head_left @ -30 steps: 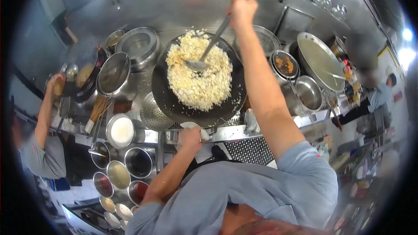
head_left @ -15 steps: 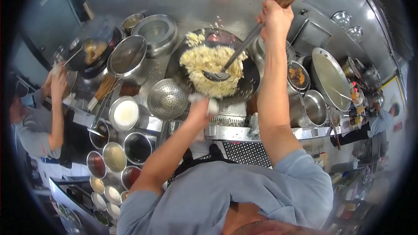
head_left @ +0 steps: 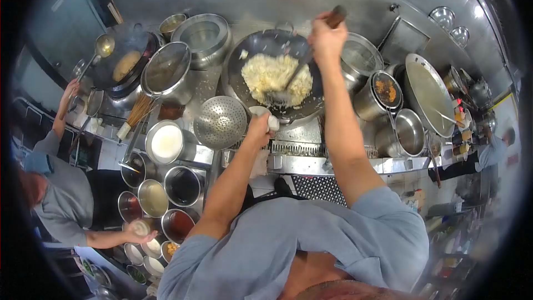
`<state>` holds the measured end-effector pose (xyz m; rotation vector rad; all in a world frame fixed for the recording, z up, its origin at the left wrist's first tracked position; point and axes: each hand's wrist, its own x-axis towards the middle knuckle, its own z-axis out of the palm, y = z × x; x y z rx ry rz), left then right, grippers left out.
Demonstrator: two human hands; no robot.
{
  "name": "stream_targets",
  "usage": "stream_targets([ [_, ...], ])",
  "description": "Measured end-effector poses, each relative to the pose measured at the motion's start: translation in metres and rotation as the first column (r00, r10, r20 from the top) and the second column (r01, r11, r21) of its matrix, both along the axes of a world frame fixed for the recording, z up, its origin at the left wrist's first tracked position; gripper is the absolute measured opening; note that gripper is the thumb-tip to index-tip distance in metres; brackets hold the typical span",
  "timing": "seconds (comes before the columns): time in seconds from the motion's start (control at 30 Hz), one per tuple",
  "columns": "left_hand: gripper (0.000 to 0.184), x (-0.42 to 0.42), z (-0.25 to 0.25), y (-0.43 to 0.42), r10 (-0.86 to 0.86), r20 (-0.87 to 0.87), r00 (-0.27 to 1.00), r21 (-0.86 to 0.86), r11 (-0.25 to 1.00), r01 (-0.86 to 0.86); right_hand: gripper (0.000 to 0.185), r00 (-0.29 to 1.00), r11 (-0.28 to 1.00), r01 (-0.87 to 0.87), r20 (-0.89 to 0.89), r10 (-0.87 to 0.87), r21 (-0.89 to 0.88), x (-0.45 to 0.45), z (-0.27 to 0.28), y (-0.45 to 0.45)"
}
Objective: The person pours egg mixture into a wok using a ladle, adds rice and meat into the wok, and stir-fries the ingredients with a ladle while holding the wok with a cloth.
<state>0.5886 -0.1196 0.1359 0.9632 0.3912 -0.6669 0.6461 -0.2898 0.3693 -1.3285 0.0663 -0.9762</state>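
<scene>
My left hand [head_left: 257, 130] is closed around a white cloth [head_left: 272, 123] at the near edge of a dark wok [head_left: 251, 44]. Whatever part of the wok lies under the cloth is hidden. A pale yellow-white heap of what looks like fried rice [head_left: 269, 72] lies in the wok, with loose bits around it. My right hand [head_left: 327, 41], raised over the wok's right side, grips the wooden handle of a long metal ladle [head_left: 298, 73]. The ladle's blurred bowl presses into the near part of the rice.
Left of the wok are a perforated strainer [head_left: 220, 123], a pot of white contents [head_left: 166, 142] and several sauce containers [head_left: 153, 198]. On the right stand a steel pot [head_left: 410, 133] and a large pan of liquid [head_left: 425, 97]. A co-worker [head_left: 66, 194] at left holds a ladle [head_left: 104, 46].
The rice, tossed up with grains in the air before, now lies lower in the wok. My right hand has come down and left with the ladle. The co-worker's arms have spread apart.
</scene>
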Motion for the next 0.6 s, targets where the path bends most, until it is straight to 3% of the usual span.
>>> stream_targets([
  [0.03, 0.029, -0.017, -0.016, -0.002, 0.092, 0.030, 0.995, 0.090, 0.991, -0.094, 0.008, 0.998, 0.999, -0.053, 0.031, 0.053, -0.006, 0.016, -0.024, -0.009],
  [0.07, 0.029, -0.030, -0.036, -0.002, 0.080, 0.033, 0.996, 0.086, 0.993, -0.083, 0.008, 0.999, 1.000, -0.019, 0.035, 0.020, -0.016, 0.013, -0.008, -0.016],
  [0.13, 0.058, -0.048, -0.068, 0.001, 0.031, 0.084, 0.996, 0.293, 0.954, -0.055, 0.008, 0.994, 0.999, -0.014, 0.105, 0.010, 0.034, 0.019, 0.021, -0.041],
  [0.17, 0.058, -0.040, -0.064, -0.003, 0.033, 0.088, 0.996, 0.291, 0.955, -0.057, 0.009, 0.985, 0.996, -0.028, 0.174, 0.013, 0.086, 0.023, 0.038, -0.052],
  [0.23, 0.045, -0.027, -0.042, -0.005, 0.299, 0.154, 0.942, 0.035, 0.951, -0.307, 0.011, 0.973, 0.993, -0.077, 0.226, 0.054, 0.093, 0.013, 0.082, -0.055],
  [0.27, 0.027, -0.010, -0.017, -0.009, 0.310, 0.178, 0.934, 0.042, 0.946, -0.321, 0.011, 0.957, 0.993, -0.112, 0.272, 0.098, 0.033, 0.002, 0.099, -0.052],
  [0.3, 0.013, 0.013, -0.018, -0.008, 0.213, 0.198, 0.957, 0.137, 0.960, -0.242, 0.012, 0.937, 0.990, -0.141, 0.320, 0.143, -0.032, -0.008, 0.109, -0.050],
  [0.33, 0.029, 0.029, -0.021, -0.005, 0.060, 0.255, 0.965, 0.102, 0.991, -0.088, 0.009, 0.915, 0.984, -0.165, 0.362, 0.177, -0.062, -0.016, 0.111, -0.049],
  [0.37, 0.029, 0.039, -0.016, -0.009, 0.061, 0.258, 0.964, 0.102, 0.991, -0.090, 0.009, 0.914, 0.984, -0.167, 0.364, 0.178, -0.063, -0.008, 0.101, -0.050],
  [0.43, 0.031, 0.049, -0.007, -0.016, 0.033, 0.257, 0.966, 0.261, 0.960, -0.102, 0.005, 0.959, 0.999, 0.019, 0.285, -0.005, -0.046, 0.017, 0.045, -0.052],
  [0.5, 0.035, 0.051, -0.028, -0.018, 0.015, 0.233, 0.972, 0.319, 0.943, -0.091, 0.003, 1.000, 1.000, -0.013, 0.020, 0.013, 0.017, 0.053, -0.050, -0.042],
  [0.57, 0.038, 0.050, -0.005, -0.011, -0.027, 0.114, 0.993, 0.292, 0.956, -0.008, 0.001, 0.979, 0.978, -0.205, -0.022, 0.205, -0.026, 0.027, -0.063, -0.027],
  [0.6, 0.042, 0.046, 0.000, -0.007, -0.048, 0.076, 0.996, 0.220, 0.975, 0.030, 0.001, 0.988, 0.976, -0.154, -0.002, 0.156, -0.154, 0.011, -0.074, -0.016],
])
